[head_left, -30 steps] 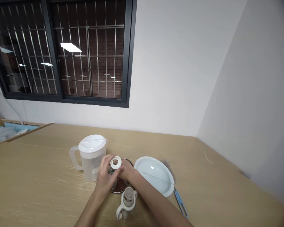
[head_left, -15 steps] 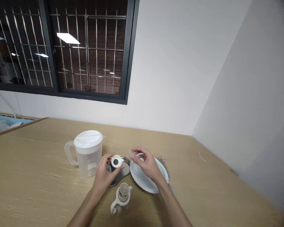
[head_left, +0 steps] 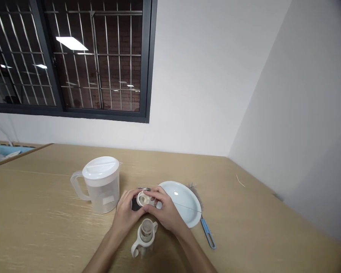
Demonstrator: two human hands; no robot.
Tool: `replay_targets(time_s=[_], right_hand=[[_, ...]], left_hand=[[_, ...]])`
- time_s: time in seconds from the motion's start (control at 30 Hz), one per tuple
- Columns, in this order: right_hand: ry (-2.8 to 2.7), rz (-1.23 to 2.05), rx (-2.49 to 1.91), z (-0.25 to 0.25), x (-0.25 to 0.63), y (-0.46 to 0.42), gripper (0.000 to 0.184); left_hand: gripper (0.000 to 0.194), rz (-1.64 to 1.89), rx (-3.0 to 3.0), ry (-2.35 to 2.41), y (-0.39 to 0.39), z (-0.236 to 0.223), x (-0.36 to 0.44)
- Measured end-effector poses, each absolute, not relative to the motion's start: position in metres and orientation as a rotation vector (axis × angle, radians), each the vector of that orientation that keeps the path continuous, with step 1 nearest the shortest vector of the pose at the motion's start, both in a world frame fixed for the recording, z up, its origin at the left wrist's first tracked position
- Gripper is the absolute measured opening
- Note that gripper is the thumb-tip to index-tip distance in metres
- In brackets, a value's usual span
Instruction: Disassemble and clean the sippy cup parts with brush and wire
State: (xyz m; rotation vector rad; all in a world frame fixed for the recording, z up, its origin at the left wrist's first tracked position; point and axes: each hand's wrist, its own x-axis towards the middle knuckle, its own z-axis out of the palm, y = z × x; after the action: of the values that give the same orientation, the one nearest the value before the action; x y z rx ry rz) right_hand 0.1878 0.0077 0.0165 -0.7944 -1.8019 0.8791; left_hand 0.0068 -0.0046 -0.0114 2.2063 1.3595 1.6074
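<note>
Jointly, our left hand (head_left: 126,212) and right hand (head_left: 165,211) pinch a white ring (head_left: 143,198), each grip clamped on its own side. From it, the handled bottle (head_left: 146,238) stands at six o'clock on the bench (head_left: 59,231), the jug (head_left: 104,191) between nine and ten, the plate (head_left: 189,206) at three.

It's looking like an office-style workroom: pale wooden tabletop (head_left: 258,220), plain white wall (head_left: 199,83), dark-framed, metal-barred window (head_left: 71,64) mirroring rectangular white lights (head_left: 72,43).

Single head-worn view, facing forward and down; hands (head_left: 165,211) near, tabletop (head_left: 51,216) below, window (head_left: 74,76) and wall (head_left: 201,83) beyond.
</note>
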Motion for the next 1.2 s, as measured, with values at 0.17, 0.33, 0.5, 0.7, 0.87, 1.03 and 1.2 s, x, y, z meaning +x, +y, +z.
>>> replay_targets(time_s=[0.17,0.33,0.5,0.7,0.87,1.03,1.2], right_hand=[[-1.669,1.028,-0.794,0.012,0.186,0.003,0.054],[-1.529,1.281,-0.730,0.013,0.188,0.001,0.030],[-1.467,1.307,-0.810,0.010,0.185,0.000,0.029],[-1.471,1.226,-0.860,0.003,0.184,0.001,0.025],[-1.361,1.121,-0.954,0.004,0.182,0.002,0.030],[-1.381,1.158,-0.926,0.006,0.184,0.000,0.035],[-1.423,1.092,-0.958,0.004,0.179,-0.002,0.027]], left_hand=[[0.041,1.614,2.191,1.326,-0.005,-0.011,0.004],[0.048,1.603,2.176,1.284,-0.007,-0.010,0.007],[0.047,1.548,2.288,1.188,-0.008,-0.012,0.009],[0.047,1.550,2.325,1.127,-0.008,-0.011,0.011],[0.043,1.413,2.121,1.267,-0.014,0.001,0.015],[0.035,1.344,1.875,1.273,-0.011,0.001,0.013],[0.039,1.360,1.630,1.170,-0.007,-0.006,0.013]])
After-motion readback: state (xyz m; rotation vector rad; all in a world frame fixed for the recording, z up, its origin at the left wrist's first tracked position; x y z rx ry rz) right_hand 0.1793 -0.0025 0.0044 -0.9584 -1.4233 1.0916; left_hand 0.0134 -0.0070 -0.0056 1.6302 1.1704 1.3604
